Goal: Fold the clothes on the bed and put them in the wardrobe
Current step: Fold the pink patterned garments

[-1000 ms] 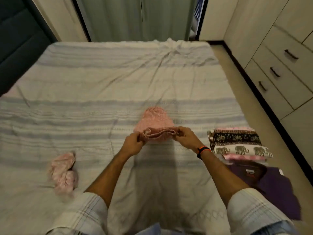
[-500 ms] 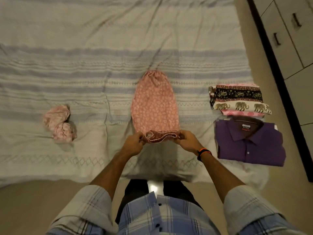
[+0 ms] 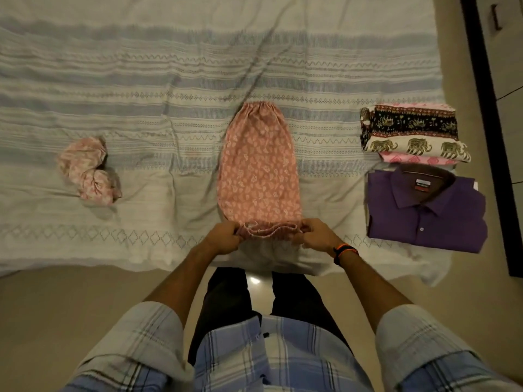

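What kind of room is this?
Most likely a bedroom. There is a bed with a striped cover, folded clothes such as a purple shirt on it, and a cupboard with a handle beside it.

Bedspread (image 3: 141, 80): woven cloth, matt, textured w/ raised zigzag and diamond bands, creased. Pink garment (image 3: 259, 171): thin printed cloth, matt, gathered at both ends. Crumpled pink cloth (image 3: 87, 171): soft, wrinkled, pale print. Patterned stack (image 3: 410, 134): printed cloth, matt. Purple shirt (image 3: 424, 210): smooth fabric, slight sheen, small pale buttons noted. Floor (image 3: 56, 306): smooth, glossy, light reflection seen betw. legs. Wristband (image 3: 343, 250): material cannot be told. Plaid sleeves (image 3: 135, 343): woven cloth, matt.
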